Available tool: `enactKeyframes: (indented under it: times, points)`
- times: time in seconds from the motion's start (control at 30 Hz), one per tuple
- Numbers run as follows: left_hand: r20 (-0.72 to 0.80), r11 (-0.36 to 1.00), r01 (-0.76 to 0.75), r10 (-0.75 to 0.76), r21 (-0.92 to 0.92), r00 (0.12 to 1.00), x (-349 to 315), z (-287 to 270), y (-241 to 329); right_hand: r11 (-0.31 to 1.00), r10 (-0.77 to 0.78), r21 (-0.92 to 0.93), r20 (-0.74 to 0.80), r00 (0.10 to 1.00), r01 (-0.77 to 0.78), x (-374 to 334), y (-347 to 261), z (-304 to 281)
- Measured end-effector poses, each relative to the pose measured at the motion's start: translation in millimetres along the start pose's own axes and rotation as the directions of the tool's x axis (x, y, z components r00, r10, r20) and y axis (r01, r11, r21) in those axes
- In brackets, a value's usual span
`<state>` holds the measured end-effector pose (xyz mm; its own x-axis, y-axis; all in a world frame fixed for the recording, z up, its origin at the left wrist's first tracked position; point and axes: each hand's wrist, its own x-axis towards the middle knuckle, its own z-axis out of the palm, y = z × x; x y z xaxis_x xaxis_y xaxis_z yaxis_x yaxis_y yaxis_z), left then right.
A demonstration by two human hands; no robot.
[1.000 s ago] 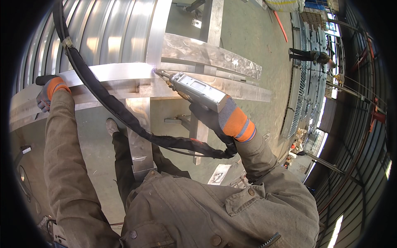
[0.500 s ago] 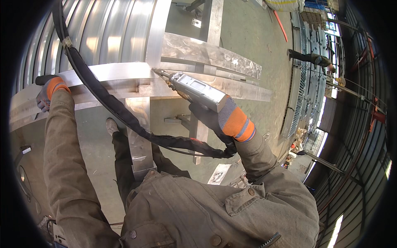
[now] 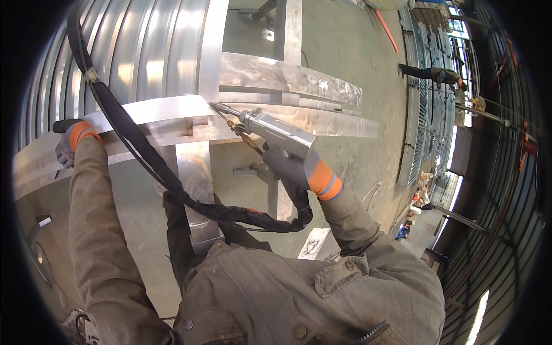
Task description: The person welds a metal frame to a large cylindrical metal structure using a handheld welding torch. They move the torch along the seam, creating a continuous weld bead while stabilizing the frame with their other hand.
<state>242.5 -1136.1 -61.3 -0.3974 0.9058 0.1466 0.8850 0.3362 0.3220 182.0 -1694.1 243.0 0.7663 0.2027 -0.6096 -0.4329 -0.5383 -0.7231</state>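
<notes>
My right hand [image 3: 294, 168], in a grey and orange glove, is closed around the handle of a silver welding gun [image 3: 280, 131]. The gun's narrow nozzle points left, its tip at the corner where a bright metal beam [image 3: 158, 110] meets an upright strip of the frame. A thin brass-coloured feed tube runs beneath the nozzle. From the grip, a black sheathed hose [image 3: 129, 129] loops low and rises across the beam to the upper left. At the beam's left end my left hand [image 3: 75, 140], gloved alike, grips the edge with fingers curled over it.
Ribbed metal sheeting [image 3: 132, 66] fills the upper left. More frame bars [image 3: 287, 77] extend right above the grey-green floor. A person [image 3: 434, 75] stands far off beside stacked metal lengths [image 3: 418, 115]. A red bar [image 3: 386, 30] lies on the floor.
The gun has rolled, showing more of its side and feed tube, while its tip stays near the same corner. My right hand and the hose's lower bend have shifted slightly left.
</notes>
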Motion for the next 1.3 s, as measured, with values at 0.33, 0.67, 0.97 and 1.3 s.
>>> enactKeyframes:
  times: [0.33, 0.67, 0.97, 1.3]
  points:
    - [-0.037, 0.999, -0.035, 0.034, -0.010, 0.999, -15, -38, -2, 0.999, -0.024, -0.023, 0.023, 0.999, 0.025, -1, 5, 0]
    - [0.231, 0.594, -0.764, 0.803, -0.252, 0.549, -70, -156, -22, 0.998, -0.036, -0.045, 0.014, 0.999, 0.037, -1, 15, 2]
    - [0.491, 0.623, -0.726, 0.748, -0.290, 0.446, -49, -154, -1, 0.994, -0.051, -0.093, 0.006, 0.999, 0.052, -5, 8, 6]
    - [0.670, 0.620, 0.284, 0.731, -0.731, 0.127, 38, -187, -50, 0.987, -0.051, -0.148, 0.042, 0.998, 0.057, 3, -5, 2]
